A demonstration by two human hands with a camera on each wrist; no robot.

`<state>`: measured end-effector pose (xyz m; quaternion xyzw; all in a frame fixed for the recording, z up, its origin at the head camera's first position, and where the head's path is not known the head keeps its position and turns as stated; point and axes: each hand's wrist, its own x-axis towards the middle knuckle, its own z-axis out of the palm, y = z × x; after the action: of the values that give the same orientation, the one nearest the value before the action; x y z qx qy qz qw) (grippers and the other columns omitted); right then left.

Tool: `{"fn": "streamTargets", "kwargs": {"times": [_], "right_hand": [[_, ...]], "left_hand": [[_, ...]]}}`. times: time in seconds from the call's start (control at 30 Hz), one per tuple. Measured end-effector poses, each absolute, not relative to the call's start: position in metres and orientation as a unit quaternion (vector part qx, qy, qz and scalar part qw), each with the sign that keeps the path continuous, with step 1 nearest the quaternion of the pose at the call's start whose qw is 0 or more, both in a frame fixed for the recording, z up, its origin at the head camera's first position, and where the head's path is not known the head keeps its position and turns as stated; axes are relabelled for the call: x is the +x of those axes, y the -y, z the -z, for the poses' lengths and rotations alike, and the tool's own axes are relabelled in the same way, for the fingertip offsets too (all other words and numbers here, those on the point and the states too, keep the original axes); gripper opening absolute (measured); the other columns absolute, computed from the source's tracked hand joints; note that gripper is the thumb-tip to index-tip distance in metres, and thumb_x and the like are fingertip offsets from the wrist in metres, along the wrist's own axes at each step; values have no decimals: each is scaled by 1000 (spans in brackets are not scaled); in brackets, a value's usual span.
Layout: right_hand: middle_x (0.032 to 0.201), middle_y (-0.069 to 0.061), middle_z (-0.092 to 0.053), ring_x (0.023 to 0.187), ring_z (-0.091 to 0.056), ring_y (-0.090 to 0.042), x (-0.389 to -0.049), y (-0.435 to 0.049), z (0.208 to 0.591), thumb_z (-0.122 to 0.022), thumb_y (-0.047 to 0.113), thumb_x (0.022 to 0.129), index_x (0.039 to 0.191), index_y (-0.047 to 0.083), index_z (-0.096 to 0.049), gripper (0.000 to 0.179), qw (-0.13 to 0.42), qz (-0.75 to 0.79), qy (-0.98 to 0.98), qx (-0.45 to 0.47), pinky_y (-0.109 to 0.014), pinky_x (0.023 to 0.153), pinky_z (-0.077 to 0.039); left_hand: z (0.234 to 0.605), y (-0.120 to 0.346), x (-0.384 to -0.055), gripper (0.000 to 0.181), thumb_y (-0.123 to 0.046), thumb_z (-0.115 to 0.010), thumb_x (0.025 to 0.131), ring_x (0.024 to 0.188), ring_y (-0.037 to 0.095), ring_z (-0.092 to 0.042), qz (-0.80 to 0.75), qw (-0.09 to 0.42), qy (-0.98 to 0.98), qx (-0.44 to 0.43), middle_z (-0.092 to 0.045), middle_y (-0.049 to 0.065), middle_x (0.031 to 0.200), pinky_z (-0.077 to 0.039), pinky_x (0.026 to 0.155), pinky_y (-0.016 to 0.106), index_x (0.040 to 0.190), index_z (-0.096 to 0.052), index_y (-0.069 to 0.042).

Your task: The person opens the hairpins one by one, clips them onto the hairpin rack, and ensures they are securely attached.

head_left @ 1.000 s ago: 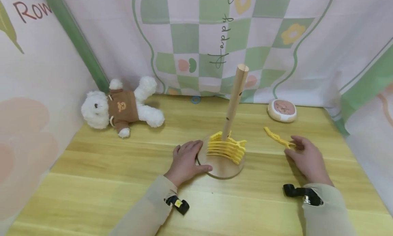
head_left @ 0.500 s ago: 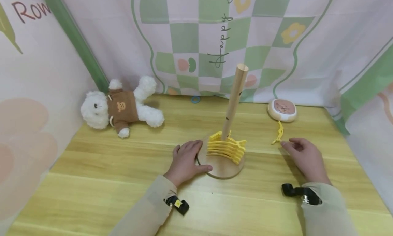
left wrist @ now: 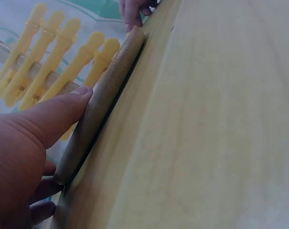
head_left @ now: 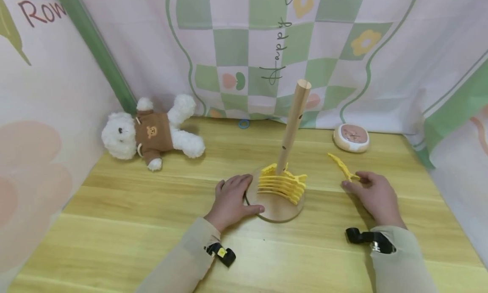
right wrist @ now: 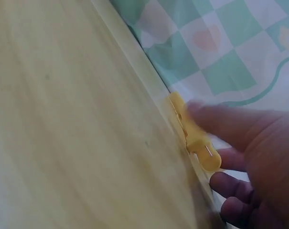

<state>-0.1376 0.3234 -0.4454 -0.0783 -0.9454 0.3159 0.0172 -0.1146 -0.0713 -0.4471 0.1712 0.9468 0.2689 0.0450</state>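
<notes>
Peg, yellow plastic, long and flat: pinched at its near end by the right hand, thumb and forefinger curled on it, other fingers loosely bent. Its long axis runs from the fingertips up and away to the left, far tip off the light wooden table, pointing roughly toward the upright wooden dowel stand w/ round base. Stand lies left of the right-hand fingers, near but apart. Stack of same yellow pegs sits threaded at the dowel's foot. Left hand lies flat, fingers straight, resting on the base's left rim; thumb along the edge in the wrist view. Right hand is the one nearer the loose peg; left is at the base.
</notes>
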Motion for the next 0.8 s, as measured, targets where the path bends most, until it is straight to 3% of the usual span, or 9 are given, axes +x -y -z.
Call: {"fn": "streamTargets", "kwargs": {"times": [0.13,0.27,0.37,0.47,0.63,0.8], "right_hand": [[129,-33,-56,114,-51,-49,-137,-323,443,-67,42,94,135,-7,-56,65,14,-312,946,-88,-62,92,-39],[124,-25,-63,96,-61,-27,-136,-320,438,-64,33,95,137,-3,-58,55,45,-325,939,-103,-36,77,-50],[117,-19,-67,79,-58,-8,-136,-317,433,-64,31,96,135,0,-62,49,77,-339,933,-93,-20,59,-46],[107,-10,-66,69,-51,-4,-135,-313,427,-66,28,96,132,2,-65,44,100,-356,927,-67,-20,54,-43],[90,10,-59,68,-48,-6,-131,-305,417,-72,18,92,123,3,-71,35,143,-361,922,-5,-20,54,-39],[89,12,-60,69,-46,-6,-126,-299,404,-75,17,90,119,6,-72,31,150,-359,921,34,-20,53,-37]], "left_hand": [[448,71,-115,95,-61,-76,80,145,28,-34,-266,47,-947,171,-42,5,156,-16,114,63,153,-42,-11],[447,71,-116,95,-61,-76,80,145,28,-34,-261,45,-949,173,-43,5,156,-17,114,63,153,-42,-12],[447,72,-115,94,-61,-76,80,145,28,-34,-264,43,-948,175,-43,6,156,-17,114,63,153,-42,-12],[447,72,-115,94,-60,-76,80,145,29,-35,-268,42,-947,174,-43,6,156,-17,114,64,153,-43,-11],[448,71,-115,95,-62,-76,79,145,27,-34,-265,47,-948,171,-42,5,156,-16,114,63,153,-42,-12],[450,71,-115,96,-62,-75,80,146,26,-33,-265,48,-948,169,-42,4,157,-15,115,62,154,-41,-13]]}}
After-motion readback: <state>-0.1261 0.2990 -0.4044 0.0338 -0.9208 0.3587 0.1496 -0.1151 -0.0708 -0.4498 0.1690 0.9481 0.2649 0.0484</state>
